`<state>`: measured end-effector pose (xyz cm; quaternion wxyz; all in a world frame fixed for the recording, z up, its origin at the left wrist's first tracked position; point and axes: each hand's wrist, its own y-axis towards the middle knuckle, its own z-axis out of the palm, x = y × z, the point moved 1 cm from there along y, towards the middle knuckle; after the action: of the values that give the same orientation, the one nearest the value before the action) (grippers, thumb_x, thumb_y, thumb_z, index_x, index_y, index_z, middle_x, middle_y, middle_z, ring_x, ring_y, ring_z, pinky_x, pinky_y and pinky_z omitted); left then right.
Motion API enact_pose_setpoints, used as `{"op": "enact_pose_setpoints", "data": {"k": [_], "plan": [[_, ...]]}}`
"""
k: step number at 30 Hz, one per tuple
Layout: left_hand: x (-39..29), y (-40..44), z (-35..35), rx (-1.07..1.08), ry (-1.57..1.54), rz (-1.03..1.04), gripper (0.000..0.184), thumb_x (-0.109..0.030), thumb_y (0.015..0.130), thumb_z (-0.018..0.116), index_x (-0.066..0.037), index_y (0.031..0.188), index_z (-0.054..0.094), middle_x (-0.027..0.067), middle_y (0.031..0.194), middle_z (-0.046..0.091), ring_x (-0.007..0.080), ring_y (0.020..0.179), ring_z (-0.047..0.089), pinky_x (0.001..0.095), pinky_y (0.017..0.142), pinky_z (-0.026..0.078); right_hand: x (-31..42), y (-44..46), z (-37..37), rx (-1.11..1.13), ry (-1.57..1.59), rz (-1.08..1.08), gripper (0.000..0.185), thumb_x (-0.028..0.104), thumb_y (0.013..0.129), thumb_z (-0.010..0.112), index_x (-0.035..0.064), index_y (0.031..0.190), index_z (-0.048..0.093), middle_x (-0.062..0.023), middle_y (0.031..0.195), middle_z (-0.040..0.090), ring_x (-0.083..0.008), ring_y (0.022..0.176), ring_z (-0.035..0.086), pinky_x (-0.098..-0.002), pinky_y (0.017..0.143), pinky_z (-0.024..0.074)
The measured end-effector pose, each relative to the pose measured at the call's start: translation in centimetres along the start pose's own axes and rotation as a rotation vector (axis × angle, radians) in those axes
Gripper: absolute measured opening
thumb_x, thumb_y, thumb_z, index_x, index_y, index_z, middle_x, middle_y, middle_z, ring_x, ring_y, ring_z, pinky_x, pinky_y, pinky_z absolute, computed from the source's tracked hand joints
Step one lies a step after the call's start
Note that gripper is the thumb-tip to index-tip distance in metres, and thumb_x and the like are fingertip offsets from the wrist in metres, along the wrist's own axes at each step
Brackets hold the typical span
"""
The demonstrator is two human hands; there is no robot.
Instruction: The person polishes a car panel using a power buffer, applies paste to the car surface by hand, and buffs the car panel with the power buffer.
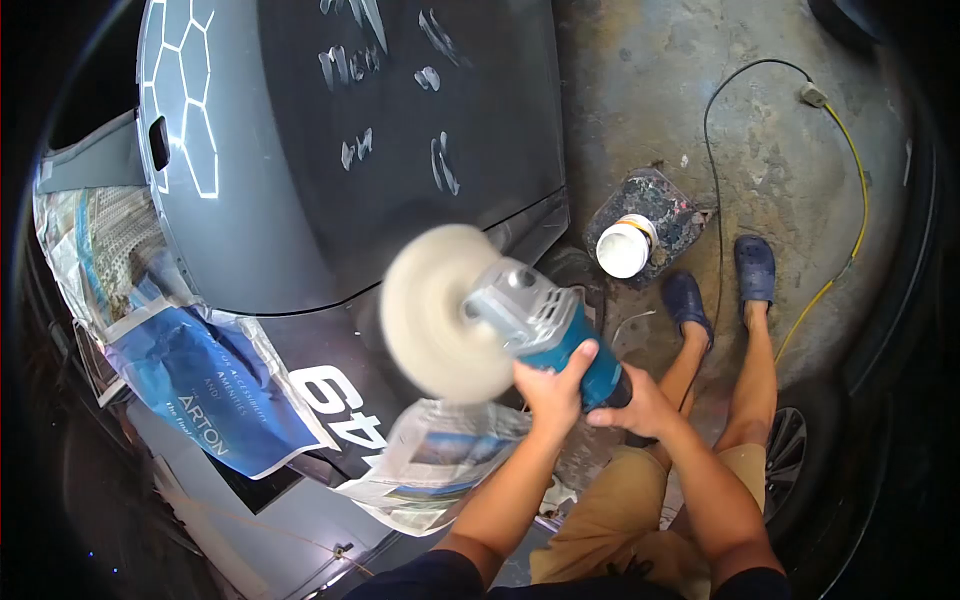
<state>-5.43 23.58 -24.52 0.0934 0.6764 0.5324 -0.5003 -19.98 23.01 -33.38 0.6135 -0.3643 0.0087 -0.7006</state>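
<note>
A teal and silver polisher (530, 310) is in both my hands. My left hand (552, 393) is wrapped around its body close to the head, thumb on top. Further back, my right hand (640, 405) grips the dark rear end. The round cream pad (440, 310) looks smeared by motion and overlaps the lower edge of a glossy grey car panel (390, 220); whether it touches the surface I cannot tell. White streaks of paste (445, 165) lie in several spots on that panel.
An opened white tub (624, 248) rests on a stained dark stand (655, 205). A black cord (708, 130) joins a yellow cable (862, 190) on the concrete floor. Printed sheets (215, 390) and newspaper (430, 470) cover parts of the car. A wheel (785, 455) stands at right.
</note>
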Motion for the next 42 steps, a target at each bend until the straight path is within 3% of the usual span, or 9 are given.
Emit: {"op": "enact_pose_setpoints", "data": {"k": [3,4,7,11,12,15,28,37,42], "plan": [[3.2,2.1,2.6,0.038,-0.082,-0.065,0.065,-0.014,0.081,0.095,0.003,0.131,0.058,0.0118,0.119,0.071,0.0192,0.103,0.069,0.0345,0.093,0.056,-2.4,0.6,-2.4,-0.08,-0.007,0.072,0.077,0.038,0.073,0.098,-0.0028,0.13,0.065,-0.0081,0.107,0.075,-0.017,0.093,0.071,-0.035,0.085,0.0581],[3.5,2.4,3.3,0.03,-0.053,-0.088,0.066,-0.013,0.081,0.095,0.003,0.132,0.057,0.0119,0.119,0.07,0.0193,0.103,0.069,0.0345,0.093,0.056,-2.0,0.7,-2.8,-0.084,0.072,0.139,0.071,0.036,0.075,0.097,-0.0022,0.125,0.064,-0.0071,0.098,0.073,-0.0148,0.076,0.068,-0.0324,0.069,0.0571],[3.3,2.6,3.8,0.025,-0.051,-0.103,0.067,-0.012,0.081,0.094,0.003,0.133,0.055,0.0125,0.121,0.07,0.0196,0.103,0.069,0.035,0.093,0.057,-2.3,0.9,-3.5,-0.085,0.059,0.094,0.068,0.035,0.075,0.097,-0.001,0.122,0.064,-0.0058,0.093,0.071,-0.0128,0.065,0.064,-0.0305,0.057,0.0528],[0.4,0.6,2.1,-0.008,-0.079,-0.036,0.063,-0.013,0.081,0.094,0.004,0.131,0.059,0.0125,0.119,0.071,0.0201,0.103,0.07,0.0357,0.094,0.057,-0.5,0.2,-1.8,-0.065,-0.111,-0.112,0.075,0.037,0.073,0.097,-0.0024,0.128,0.065,-0.0103,0.107,0.075,-0.0189,0.094,0.071,-0.0358,0.087,0.0578],[-1.1,0.1,1.6,-0.021,-0.066,-0.016,0.062,-0.014,0.081,0.094,0.004,0.13,0.06,0.0124,0.119,0.071,0.0203,0.103,0.07,0.0358,0.095,0.057,0.8,0.0,-1.1,-0.025,-0.065,-0.051,0.079,0.039,0.072,0.098,-0.0029,0.13,0.066,-0.0115,0.114,0.075,-0.0203,0.106,0.07,-0.0372,0.098,0.0545],[-3.9,-0.7,0.2,-0.048,-0.016,0.029,0.063,-0.018,0.081,0.094,0.004,0.129,0.061,0.0125,0.119,0.071,0.0213,0.104,0.07,0.0363,0.097,0.056,3.7,-0.3,0.7,0.043,-0.056,-0.012,0.081,0.039,0.07,0.098,-0.0019,0.132,0.065,-0.0086,0.113,0.073,-0.0188,0.103,0.068,-0.0366,0.097,0.0538],[-5.8,-1.5,0.2,-0.04,-0.064,0.019,0.063,-0.017,0.083,0.092,0.004,0.133,0.059,0.0132,0.123,0.069,0.0219,0.108,0.068,0.0362,0.1,0.054,4.7,-0.9,0.7,0.037,-0.126,-0.066,0.079,0.045,0.071,0.098,-0.0026,0.126,0.067,-0.0152,0.111,0.077,-0.0233,0.101,0.073,-0.0388,0.093,0.0574],[-9.0,3.4,1.4,0.111,-0.145,-0.023,0.072,-0.024,0.081,0.093,0.004,0.135,0.055,0.0133,0.119,0.068,0.0237,0.106,0.068,0.0379,0.099,0.055,8.0,2.4,0.9,-0.151,-0.272,-0.142,0.088,0.05,0.066,0.099,-0.0017,0.127,0.064,-0.0186,0.11,0.076,-0.029,0.102,0.075,-0.0421,0.092,0.0571],[-8.1,4.1,2.6,0.006,-0.009,0.081,0.087,-0.021,0.079,0.095,0.0,0.146,0.043,0.0164,0.133,0.061,0.0248,0.117,0.064,0.0405,0.103,0.053,7.9,2.7,0.5,-0.177,-0.234,-0.177,0.084,0.045,0.07,0.098,-0.0021,0.13,0.062,-0.0172,0.11,0.076,-0.0288,0.101,0.074,-0.0418,0.092,0.0574]]}}
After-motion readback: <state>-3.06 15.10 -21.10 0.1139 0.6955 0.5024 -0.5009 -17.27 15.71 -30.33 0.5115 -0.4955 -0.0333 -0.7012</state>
